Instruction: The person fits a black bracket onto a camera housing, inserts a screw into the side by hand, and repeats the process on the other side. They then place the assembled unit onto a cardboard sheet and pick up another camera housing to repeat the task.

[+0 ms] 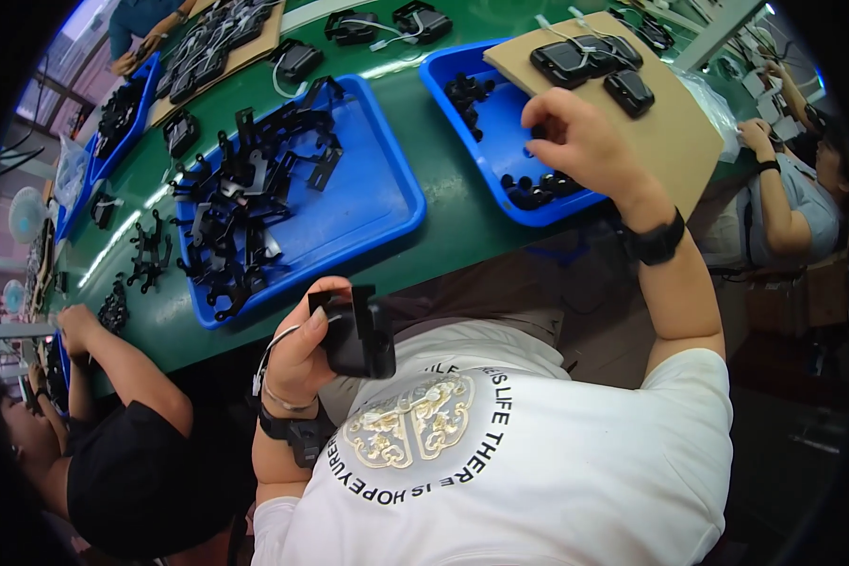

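Observation:
My left hand (pixel 297 354) is closed around a black box-shaped device (pixel 357 344), held in front of my shirt. A black bracket (pixel 360 300) sits at its upper end, and a white cable (pixel 266 354) hangs beside my wrist. My right hand (pixel 580 141) is raised over the right blue tray (pixel 486 174), thumb and forefinger curled around a small black part (pixel 539 130). Its exact shape is mostly hidden by the fingers. Below that hand, small round black knobs (pixel 528 191) lie in the tray's near end; more black pieces (pixel 467 94) are at its far left.
A larger blue tray (pixel 401 203) holds a heap of black metal brackets (pixel 255 170). Cardboard (pixel 674 123) overlaps the right tray, with several black cabled devices (pixel 585 61) on it. More devices (pixel 297 61) stand on the green table (pixel 443 259). Co-workers sit to my left (pixel 151 453) and right (pixel 783 203).

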Demonstrator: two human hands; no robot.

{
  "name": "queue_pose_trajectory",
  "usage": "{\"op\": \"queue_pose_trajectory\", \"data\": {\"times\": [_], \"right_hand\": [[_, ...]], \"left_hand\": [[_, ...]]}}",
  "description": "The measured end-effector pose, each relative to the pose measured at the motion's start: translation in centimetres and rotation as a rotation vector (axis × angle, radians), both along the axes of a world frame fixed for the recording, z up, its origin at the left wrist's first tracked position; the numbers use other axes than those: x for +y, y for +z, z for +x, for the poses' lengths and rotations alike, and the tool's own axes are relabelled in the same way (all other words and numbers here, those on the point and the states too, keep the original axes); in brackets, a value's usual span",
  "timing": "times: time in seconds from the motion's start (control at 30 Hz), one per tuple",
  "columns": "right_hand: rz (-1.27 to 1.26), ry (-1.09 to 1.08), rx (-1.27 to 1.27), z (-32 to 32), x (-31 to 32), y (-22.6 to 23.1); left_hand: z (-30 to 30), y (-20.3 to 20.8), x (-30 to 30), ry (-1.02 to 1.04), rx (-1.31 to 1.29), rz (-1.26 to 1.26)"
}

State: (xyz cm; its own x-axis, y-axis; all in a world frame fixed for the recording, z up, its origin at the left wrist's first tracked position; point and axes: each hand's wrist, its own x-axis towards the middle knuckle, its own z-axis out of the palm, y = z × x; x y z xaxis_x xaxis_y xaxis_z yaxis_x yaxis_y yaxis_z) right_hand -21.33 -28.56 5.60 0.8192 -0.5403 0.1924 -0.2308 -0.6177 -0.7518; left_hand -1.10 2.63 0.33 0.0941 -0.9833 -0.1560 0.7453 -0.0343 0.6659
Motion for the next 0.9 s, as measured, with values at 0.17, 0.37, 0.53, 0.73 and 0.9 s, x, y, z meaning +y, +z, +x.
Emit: {"op": "queue_pose_trajectory", "data": {"times": [0.17,0.37,0.53,0.73,0.9], "right_hand": [[-0.045,0.097,-0.224,1.4,6.6,1.9],[0.071,0.323,-0.404,3.9,13.4,0.5],[-0.011,0.425,-0.514,6.2,14.3,-1.5],[-0.067,0.413,-0.493,6.8,14.4,-2.7],[-0.038,0.38,-0.448,6.4,14.5,-3.1]], "left_hand": [[0.1,1.2,-0.5,0.043,0.093,-0.012],[0.3,0.8,-0.5,0.14,0.067,0.057],[0.0,1.0,0.2,0.237,0.069,0.067],[-0.5,1.9,0.3,0.306,0.004,0.09],[-0.9,1.5,-0.2,0.36,-0.121,0.122]]}}
